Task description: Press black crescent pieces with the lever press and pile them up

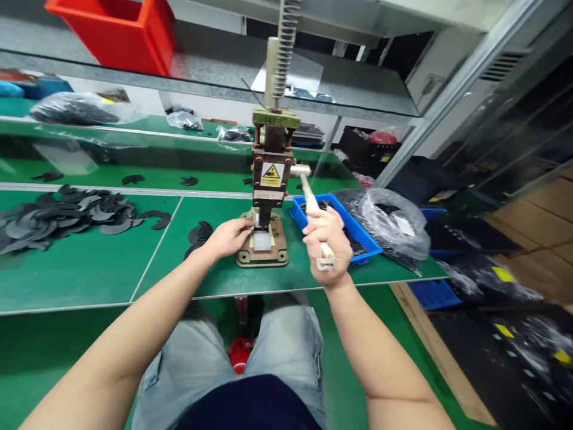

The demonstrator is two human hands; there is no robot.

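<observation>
A hand-lever press (272, 170) stands on the green bench, with a spring on top and a yellow warning label on its front. My right hand (329, 242) is wrapped round the pale press lever (310, 194), which slants down toward me. My left hand (228, 237) reaches to the left side of the press base (262, 257), its fingertips close together under the ram. What they pinch, if anything, is hidden. Just left of that hand lie a few dark curved pieces (200, 232). A light block (262, 240) sits on the base in front of the ram.
Many black crescent pieces (71, 215) are heaped on the bench at left. A blue tray (358, 233) of dark parts and a clear plastic bag (394, 218) stand right of the press. On the shelf above is a red bin (134, 42). Bagged parts (487, 280) lie at far right.
</observation>
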